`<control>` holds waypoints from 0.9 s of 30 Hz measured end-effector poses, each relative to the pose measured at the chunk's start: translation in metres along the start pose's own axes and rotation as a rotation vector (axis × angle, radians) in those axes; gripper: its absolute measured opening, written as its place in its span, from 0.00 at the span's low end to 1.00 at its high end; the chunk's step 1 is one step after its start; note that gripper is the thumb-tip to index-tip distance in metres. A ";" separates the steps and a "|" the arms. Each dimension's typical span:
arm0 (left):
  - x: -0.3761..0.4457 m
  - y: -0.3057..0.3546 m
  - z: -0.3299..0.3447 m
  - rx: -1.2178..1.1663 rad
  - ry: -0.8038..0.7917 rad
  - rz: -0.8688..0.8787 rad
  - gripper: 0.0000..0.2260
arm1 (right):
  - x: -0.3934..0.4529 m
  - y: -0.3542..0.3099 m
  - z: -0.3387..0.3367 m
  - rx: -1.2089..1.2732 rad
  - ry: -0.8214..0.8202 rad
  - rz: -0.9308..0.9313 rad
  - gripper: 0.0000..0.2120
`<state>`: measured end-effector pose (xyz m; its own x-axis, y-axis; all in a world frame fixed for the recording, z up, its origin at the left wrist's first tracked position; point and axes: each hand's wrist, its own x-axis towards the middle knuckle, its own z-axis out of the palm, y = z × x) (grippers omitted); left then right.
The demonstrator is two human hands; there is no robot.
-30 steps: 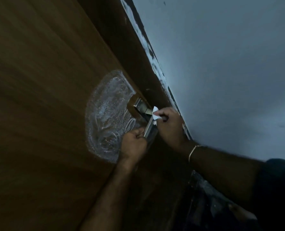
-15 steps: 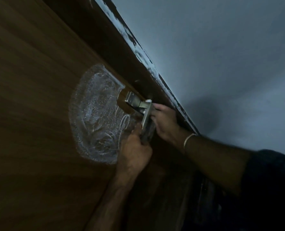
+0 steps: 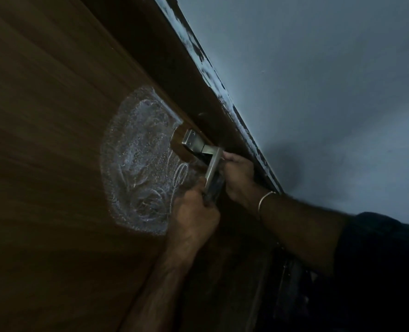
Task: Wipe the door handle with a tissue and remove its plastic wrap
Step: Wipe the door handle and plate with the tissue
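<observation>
A brushed-metal door handle sticks out from its base plate on the brown door. My left hand is closed around the lever's lower end, where glossy dark plastic wrap still covers it. My right hand presses pinched fingers against the lever's upper right edge. Only a pale sliver of the tissue shows at those fingertips; the rest is hidden in the hand. The upper part of the lever looks bare metal.
A whitish smeared patch spreads on the door left of the handle. The dark door frame with paint smears runs diagonally past the handle, and a grey wall fills the right side. The light is dim.
The white tissue that stuck out of my right hand a second ago is now almost hidden in its fingers. My left hand has slid slightly down the lever. The view has shifted.
</observation>
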<state>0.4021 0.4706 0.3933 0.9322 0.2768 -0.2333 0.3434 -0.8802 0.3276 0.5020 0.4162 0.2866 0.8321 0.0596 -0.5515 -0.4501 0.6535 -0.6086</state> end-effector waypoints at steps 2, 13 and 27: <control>-0.001 0.000 0.001 -0.008 -0.005 -0.006 0.27 | -0.010 -0.001 0.001 0.073 -0.050 0.075 0.14; -0.002 0.000 0.001 -0.007 0.020 0.036 0.13 | -0.035 -0.014 0.001 0.242 -0.225 0.240 0.07; -0.010 0.008 -0.002 -0.039 0.028 -0.052 0.21 | -0.006 -0.070 0.011 -1.463 -0.574 -1.341 0.06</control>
<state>0.3952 0.4619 0.4004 0.9155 0.3331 -0.2254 0.3953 -0.8489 0.3509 0.5316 0.3782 0.3387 0.6454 0.5286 0.5515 0.7638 -0.4542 -0.4586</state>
